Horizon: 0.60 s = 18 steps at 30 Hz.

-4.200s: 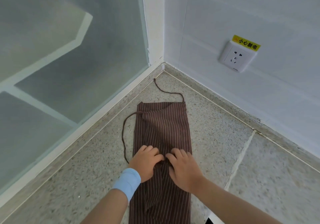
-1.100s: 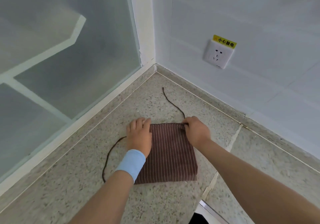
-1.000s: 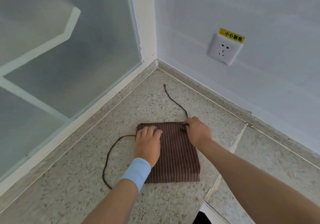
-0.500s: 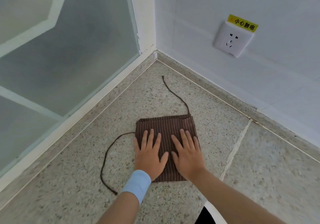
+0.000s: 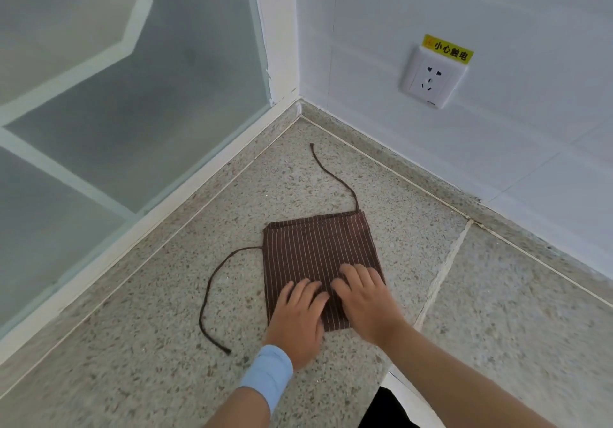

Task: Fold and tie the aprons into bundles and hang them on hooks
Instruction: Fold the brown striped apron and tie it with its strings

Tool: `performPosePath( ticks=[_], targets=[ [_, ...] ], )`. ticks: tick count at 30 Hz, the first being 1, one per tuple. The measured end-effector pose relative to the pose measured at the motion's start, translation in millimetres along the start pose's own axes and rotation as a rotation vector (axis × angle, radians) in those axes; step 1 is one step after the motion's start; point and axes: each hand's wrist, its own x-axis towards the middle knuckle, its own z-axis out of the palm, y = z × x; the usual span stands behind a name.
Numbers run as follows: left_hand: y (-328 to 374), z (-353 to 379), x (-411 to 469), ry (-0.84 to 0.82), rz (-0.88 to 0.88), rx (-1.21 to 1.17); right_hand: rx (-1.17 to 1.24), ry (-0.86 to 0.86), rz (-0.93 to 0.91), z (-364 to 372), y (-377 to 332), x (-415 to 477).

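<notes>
A brown striped apron (image 5: 315, 248) lies folded into a flat square on the speckled stone surface. One tie string (image 5: 335, 175) runs from its far right corner toward the wall corner. The other string (image 5: 212, 291) loops out from its left edge and ends near my wrist. My left hand (image 5: 297, 320), with a light blue wristband, and my right hand (image 5: 365, 301) lie side by side on the near edge of the square, fingers bent and pressing on the cloth.
A frosted glass partition (image 5: 116, 96) with a white frame bounds the left side. White tiled wall on the right carries a power socket (image 5: 431, 79) with a yellow label. A seam (image 5: 444, 268) crosses the stone on the right.
The long apron strip was folded up into a square. Both hands pressed flat on it, then slid back to its near edge with fingers bent.
</notes>
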Motion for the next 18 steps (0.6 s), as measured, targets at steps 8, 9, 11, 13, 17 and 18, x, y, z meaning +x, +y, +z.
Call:
performPosePath(
  ticks=[8,9,11,13,17,18],
  targets=[
    [-29,5,-21,-0.178,0.022,-0.102,0.136,-0.246,-0.086,-14,21,-34],
    [-32,1,-21,-0.182,0.008,-0.118,0.141,-0.267,-0.071,-16,22,-33],
    [-35,-7,-22,-0.212,-0.016,-0.141,0.144,-0.295,-0.045,-21,23,-32],
    [-35,-16,-24,-0.222,-0.019,-0.133,0.141,-0.282,-0.036,-30,23,-30],
    [-34,-36,-24,-0.285,-0.062,-0.220,0.160,-0.279,-0.004,-53,26,-26],
    [-35,-40,-23,-0.306,-0.098,-0.272,0.194,-0.235,-0.003,-55,29,-26]
  ],
)
